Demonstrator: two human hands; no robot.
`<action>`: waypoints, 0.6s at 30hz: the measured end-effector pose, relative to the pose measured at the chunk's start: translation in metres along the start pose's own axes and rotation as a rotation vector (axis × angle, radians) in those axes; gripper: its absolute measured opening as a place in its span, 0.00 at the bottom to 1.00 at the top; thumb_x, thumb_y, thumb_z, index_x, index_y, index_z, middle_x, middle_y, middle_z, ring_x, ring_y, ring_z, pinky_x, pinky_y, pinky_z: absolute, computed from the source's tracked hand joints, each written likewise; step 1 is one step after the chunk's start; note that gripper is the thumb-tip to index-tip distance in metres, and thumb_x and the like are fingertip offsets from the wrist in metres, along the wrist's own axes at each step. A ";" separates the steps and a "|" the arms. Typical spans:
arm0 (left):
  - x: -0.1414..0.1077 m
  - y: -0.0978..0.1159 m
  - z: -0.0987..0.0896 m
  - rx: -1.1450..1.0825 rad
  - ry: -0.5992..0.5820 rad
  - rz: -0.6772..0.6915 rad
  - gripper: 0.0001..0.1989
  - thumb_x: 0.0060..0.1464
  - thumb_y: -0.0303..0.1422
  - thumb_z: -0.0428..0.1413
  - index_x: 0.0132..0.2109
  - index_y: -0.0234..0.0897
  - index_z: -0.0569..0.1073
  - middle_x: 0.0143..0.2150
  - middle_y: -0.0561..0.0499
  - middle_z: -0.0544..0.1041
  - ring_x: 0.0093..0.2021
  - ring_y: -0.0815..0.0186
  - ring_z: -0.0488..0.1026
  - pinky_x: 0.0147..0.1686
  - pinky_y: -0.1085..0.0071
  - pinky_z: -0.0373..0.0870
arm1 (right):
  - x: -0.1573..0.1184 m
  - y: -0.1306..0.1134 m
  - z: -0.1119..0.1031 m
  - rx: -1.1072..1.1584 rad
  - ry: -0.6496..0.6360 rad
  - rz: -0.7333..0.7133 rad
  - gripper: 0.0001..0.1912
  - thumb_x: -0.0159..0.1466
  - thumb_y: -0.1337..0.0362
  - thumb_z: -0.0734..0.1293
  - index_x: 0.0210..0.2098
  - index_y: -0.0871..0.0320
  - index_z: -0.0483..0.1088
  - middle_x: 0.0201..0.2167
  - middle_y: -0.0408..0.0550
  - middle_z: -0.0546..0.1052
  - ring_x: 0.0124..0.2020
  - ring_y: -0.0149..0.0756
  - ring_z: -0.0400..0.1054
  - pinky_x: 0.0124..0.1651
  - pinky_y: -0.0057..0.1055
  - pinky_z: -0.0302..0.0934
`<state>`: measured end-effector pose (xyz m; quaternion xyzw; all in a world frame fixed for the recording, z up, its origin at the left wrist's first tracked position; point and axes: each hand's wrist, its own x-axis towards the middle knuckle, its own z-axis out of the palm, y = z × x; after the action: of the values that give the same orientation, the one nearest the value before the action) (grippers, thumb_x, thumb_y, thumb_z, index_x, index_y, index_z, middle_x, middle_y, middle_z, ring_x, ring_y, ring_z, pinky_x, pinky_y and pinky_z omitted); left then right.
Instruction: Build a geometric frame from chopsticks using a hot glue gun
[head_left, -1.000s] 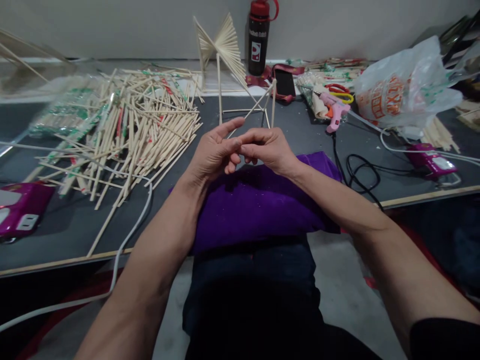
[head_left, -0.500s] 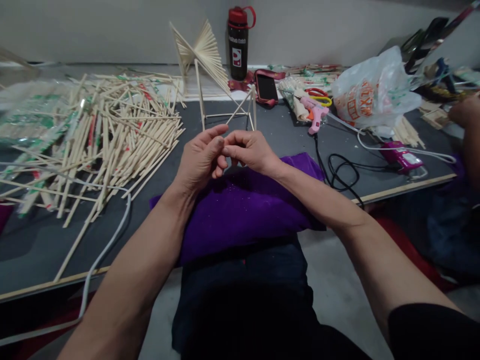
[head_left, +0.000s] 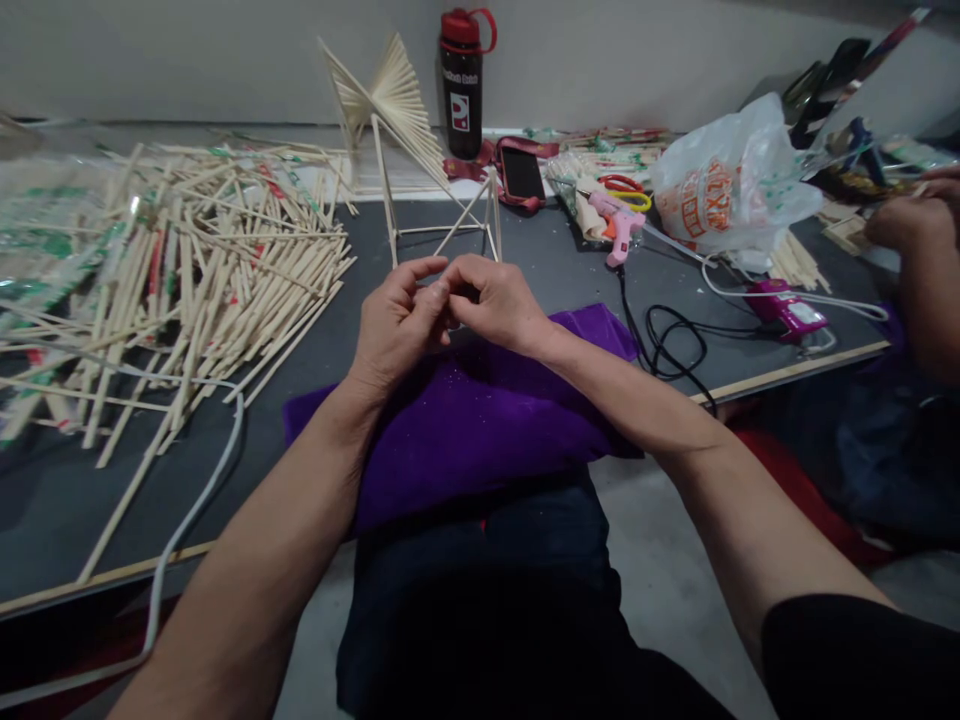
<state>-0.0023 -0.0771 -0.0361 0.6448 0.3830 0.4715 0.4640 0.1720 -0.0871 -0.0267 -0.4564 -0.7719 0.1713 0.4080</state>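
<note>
My left hand (head_left: pixel 403 320) and my right hand (head_left: pixel 495 302) meet above a purple cloth (head_left: pixel 487 430) on my lap. The fingers of both are curled, with thumbs and fingertips pinched together; whatever they hold is too small or hidden to make out. Just beyond them stands a frame of thin wooden sticks (head_left: pixel 385 190), topped by a twisted fan of sticks (head_left: pixel 401 100). One slanting stick of the frame runs down behind my fingertips, and I cannot tell whether they touch it.
To the left lies a big heap of wooden sticks (head_left: pixel 247 270) with plastic wrappers. On the right are a pink glue gun (head_left: pixel 621 228), scissors (head_left: pixel 626 193), a phone (head_left: pixel 522 174) and a plastic bag (head_left: pixel 727 180). A bottle (head_left: pixel 462 95) stands behind. Another person's hand (head_left: pixel 911 220) is far right.
My hands have drawn slightly closer together, the left fingers curling in more. The whole view has shifted a little, so the table things appear further left. The other person's hand has moved further into view.
</note>
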 end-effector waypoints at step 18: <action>0.010 0.036 -0.010 0.053 0.370 -0.079 0.17 0.54 0.15 0.63 0.23 0.38 0.73 0.16 0.60 0.71 0.13 0.75 0.60 0.13 0.77 0.55 | -0.005 0.067 -0.305 -0.772 0.676 0.461 0.19 0.75 0.74 0.62 0.50 0.75 0.85 0.41 0.73 0.86 0.35 0.38 0.82 0.32 0.31 0.62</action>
<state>-0.0071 -0.0757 0.0024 0.5435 0.4991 0.5531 0.3867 0.4512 -0.0890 0.1143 -0.7590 -0.4854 -0.1947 0.3879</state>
